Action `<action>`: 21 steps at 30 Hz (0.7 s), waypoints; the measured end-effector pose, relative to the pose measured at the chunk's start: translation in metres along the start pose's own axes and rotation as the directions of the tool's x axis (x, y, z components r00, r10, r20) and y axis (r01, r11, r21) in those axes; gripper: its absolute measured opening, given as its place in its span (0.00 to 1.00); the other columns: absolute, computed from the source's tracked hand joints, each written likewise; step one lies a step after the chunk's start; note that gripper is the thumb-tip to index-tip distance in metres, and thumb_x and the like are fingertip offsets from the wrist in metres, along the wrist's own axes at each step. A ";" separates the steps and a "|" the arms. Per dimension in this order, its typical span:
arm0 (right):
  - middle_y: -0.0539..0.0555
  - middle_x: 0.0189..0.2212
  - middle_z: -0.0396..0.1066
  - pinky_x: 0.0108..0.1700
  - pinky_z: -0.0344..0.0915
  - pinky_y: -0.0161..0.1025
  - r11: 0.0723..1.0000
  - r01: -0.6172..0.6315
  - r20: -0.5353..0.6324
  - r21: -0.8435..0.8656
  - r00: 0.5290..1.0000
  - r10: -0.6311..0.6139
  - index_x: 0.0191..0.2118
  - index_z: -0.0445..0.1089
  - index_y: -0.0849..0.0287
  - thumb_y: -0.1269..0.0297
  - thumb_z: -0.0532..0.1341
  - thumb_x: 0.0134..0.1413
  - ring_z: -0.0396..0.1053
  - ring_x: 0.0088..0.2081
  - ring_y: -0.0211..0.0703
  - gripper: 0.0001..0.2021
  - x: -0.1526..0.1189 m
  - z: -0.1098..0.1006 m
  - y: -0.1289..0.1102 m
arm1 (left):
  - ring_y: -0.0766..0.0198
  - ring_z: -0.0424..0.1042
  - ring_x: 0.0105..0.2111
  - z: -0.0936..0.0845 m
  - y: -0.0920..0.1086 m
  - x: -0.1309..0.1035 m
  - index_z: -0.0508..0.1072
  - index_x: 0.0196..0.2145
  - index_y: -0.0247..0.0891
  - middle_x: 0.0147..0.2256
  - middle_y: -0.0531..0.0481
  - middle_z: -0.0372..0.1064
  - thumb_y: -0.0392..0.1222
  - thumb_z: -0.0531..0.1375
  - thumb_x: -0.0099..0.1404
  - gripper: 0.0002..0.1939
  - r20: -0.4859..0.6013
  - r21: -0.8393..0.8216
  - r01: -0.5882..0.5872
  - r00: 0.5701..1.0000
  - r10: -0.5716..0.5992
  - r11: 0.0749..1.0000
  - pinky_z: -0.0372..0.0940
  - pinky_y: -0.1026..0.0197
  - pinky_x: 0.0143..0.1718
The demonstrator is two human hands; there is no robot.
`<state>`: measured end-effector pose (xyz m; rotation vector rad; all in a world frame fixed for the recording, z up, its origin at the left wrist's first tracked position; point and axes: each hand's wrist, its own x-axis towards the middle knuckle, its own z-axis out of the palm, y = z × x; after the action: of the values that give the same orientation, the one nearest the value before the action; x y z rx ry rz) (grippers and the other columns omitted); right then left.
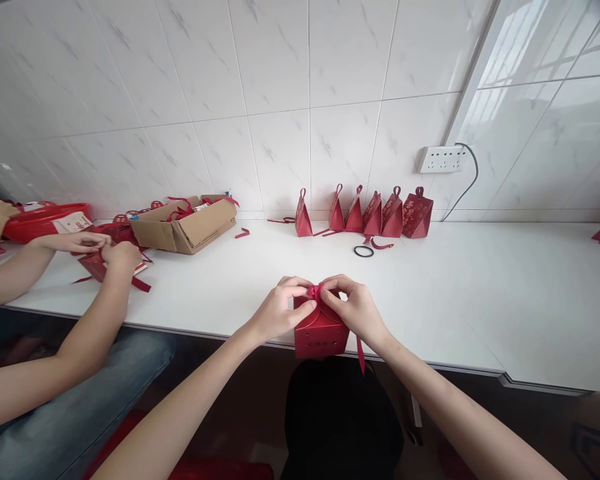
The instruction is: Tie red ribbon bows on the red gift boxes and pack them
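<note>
A red gift box sits at the front edge of the white table, straight before me. At its top is a red ribbon, gathered into a small knot or bow. My left hand pinches the ribbon from the left with thumb and fingers. From the right, my right hand pinches the same ribbon close beside it. One ribbon tail hangs down at the box's right side, past the table edge. The fingertips partly cover the ribbon.
Several small red boxes stand along the wall, with a black ring before them. An open cardboard box of ribbons is at left. Beside it, another person's hands work on a red box. A power strip hangs at right.
</note>
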<state>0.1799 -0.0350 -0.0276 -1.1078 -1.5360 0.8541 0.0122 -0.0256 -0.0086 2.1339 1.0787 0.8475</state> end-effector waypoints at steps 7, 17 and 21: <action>0.52 0.31 0.72 0.41 0.64 0.39 0.996 0.031 0.047 -0.078 0.999 -0.028 0.29 0.70 0.58 0.63 0.57 0.51 0.69 0.34 0.41 0.07 0.000 -0.002 -0.005 | 0.59 0.68 0.44 0.003 0.002 0.004 0.73 0.25 0.36 0.44 0.46 0.69 0.50 0.53 0.63 0.17 -0.036 -0.250 0.158 0.984 -0.173 0.955 0.60 0.56 0.49; 0.52 0.34 0.76 0.42 0.65 0.40 0.990 0.089 0.163 -0.113 0.984 -0.070 0.27 0.72 0.56 0.64 0.58 0.50 0.72 0.37 0.43 0.07 0.004 -0.011 -0.013 | 0.58 0.65 0.49 0.002 -0.004 0.003 0.75 0.28 0.36 0.50 0.46 0.64 0.47 0.52 0.64 0.16 0.040 -0.303 0.162 0.987 -0.157 0.939 0.59 0.57 0.50; 0.52 0.36 0.76 0.44 0.65 0.38 0.999 0.022 0.172 -0.030 0.985 -0.016 0.26 0.74 0.57 0.63 0.60 0.48 0.72 0.40 0.44 0.07 0.007 -0.014 -0.012 | 0.58 0.66 0.48 0.003 -0.005 0.003 0.75 0.27 0.36 0.49 0.46 0.65 0.47 0.52 0.63 0.16 0.036 -0.335 0.171 0.985 -0.169 0.927 0.61 0.57 0.50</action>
<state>0.1905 -0.0328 -0.0116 -1.0625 -1.7050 0.9352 0.0134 -0.0208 -0.0133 1.7322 1.0161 0.8717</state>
